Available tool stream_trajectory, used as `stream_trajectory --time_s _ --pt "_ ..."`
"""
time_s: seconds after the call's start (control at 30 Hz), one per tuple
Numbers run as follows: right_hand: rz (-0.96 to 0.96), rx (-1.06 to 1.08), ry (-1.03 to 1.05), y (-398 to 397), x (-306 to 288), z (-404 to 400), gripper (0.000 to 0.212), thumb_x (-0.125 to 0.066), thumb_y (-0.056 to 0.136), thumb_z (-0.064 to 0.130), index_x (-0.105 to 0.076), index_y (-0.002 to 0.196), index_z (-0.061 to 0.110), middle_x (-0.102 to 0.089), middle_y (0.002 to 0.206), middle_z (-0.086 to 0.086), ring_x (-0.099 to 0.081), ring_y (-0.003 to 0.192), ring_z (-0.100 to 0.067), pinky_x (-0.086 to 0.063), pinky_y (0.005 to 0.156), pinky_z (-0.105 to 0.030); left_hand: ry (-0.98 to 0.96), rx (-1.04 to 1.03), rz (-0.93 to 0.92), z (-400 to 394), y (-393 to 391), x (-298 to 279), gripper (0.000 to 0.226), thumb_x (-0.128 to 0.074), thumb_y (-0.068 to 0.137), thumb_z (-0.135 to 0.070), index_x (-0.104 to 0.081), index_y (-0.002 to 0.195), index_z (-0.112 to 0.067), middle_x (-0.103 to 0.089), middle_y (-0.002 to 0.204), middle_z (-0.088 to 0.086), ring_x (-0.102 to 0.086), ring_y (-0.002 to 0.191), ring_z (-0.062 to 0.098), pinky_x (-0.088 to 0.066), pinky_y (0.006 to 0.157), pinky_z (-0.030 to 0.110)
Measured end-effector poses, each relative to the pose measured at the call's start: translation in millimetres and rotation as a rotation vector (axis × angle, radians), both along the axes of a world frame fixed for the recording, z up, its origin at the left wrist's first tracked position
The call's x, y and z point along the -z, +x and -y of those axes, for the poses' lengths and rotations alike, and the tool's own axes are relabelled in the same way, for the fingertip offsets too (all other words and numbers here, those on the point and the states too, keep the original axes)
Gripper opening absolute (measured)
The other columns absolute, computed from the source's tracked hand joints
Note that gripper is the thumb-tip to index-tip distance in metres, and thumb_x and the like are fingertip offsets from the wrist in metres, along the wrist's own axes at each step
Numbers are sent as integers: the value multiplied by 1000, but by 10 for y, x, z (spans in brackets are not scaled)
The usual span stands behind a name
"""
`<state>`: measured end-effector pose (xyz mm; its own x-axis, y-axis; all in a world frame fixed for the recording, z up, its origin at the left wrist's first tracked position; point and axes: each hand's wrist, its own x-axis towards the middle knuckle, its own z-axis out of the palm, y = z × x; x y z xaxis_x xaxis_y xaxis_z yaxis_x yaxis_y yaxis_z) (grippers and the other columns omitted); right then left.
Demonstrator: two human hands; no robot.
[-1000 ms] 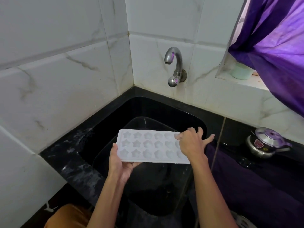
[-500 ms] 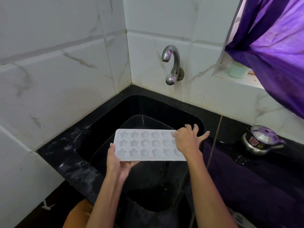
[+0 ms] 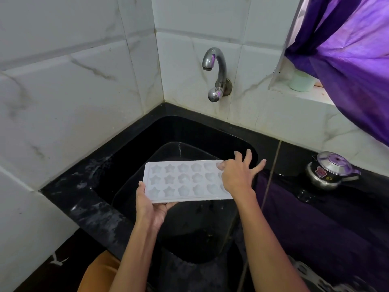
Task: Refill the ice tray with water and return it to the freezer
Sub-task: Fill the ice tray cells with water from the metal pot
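Note:
A white ice tray point(image 3: 183, 180) with star and round moulds is held level over the black sink point(image 3: 147, 144). My left hand point(image 3: 150, 205) grips its near left corner from below, thumb on the rim. My right hand point(image 3: 237, 175) rests on the tray's right end with fingers spread, thumb pressing on top. The moulds look empty. A chrome tap point(image 3: 214, 70) juts from the tiled wall above the sink, and no water runs from it.
A dark plastic tub point(image 3: 168, 150) sits inside the sink under the tray. A small steel pot with a lid point(image 3: 330, 169) stands on the black counter at right. A purple curtain point(image 3: 347, 49) hangs at upper right, with a pale cup point(image 3: 302, 81) on the sill.
The tray and both hands have stayed over the sink. My right hand's fingers have spread wider on the tray's right end. The view has shifted slightly.

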<state>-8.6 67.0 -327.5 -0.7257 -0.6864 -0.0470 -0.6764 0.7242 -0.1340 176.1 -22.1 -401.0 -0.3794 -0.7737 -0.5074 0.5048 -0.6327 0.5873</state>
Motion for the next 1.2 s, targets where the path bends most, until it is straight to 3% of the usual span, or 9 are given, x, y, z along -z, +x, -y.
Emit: stream_trajectory --time_s 0.47,0.67,0.9,1.07,1.2 --pt "5 -13 -41 25 80 -29 43 -56 82 -1 -69 100 35 -32 149 -7 2 145 -35 13 104 -69 -11 -25 9 16 29 27 51 -31 97 -53 -62 110 -15 -74 100 12 -71 89 34 -56 67 56" --pt "3 27 -19 28 36 23 29 -59 87 12 -69 105 32 -26 153 -7 3 145 -35 11 105 -70 -6 -9 5 -6 31 35 50 -30 97 -53 -62 109 -15 -74 99 12 -71 88 33 -57 64 54" --pt "-5 -11 -32 31 56 -34 40 -59 81 0 -69 100 34 -34 145 -6 2 145 -36 10 105 -70 -21 -16 8 -9 41 20 51 -30 97 -53 -62 110 -15 -74 100 12 -71 89 33 -56 65 54" --pt "-11 1 -193 47 -20 -15 37 -56 82 -1 -61 105 27 -34 146 -6 -1 145 -33 8 108 -68 -29 0 -3 -37 12 -3 52 -29 98 -53 -61 108 -14 -74 97 12 -71 88 33 -57 63 52" --pt "36 -97 -141 145 -66 29 47 -54 78 -7 -66 100 33 -23 153 -8 7 145 -34 14 105 -66 -30 15 -9 -55 -17 -32 52 -30 97 -52 -62 108 -13 -74 96 13 -71 86 34 -57 62 53"
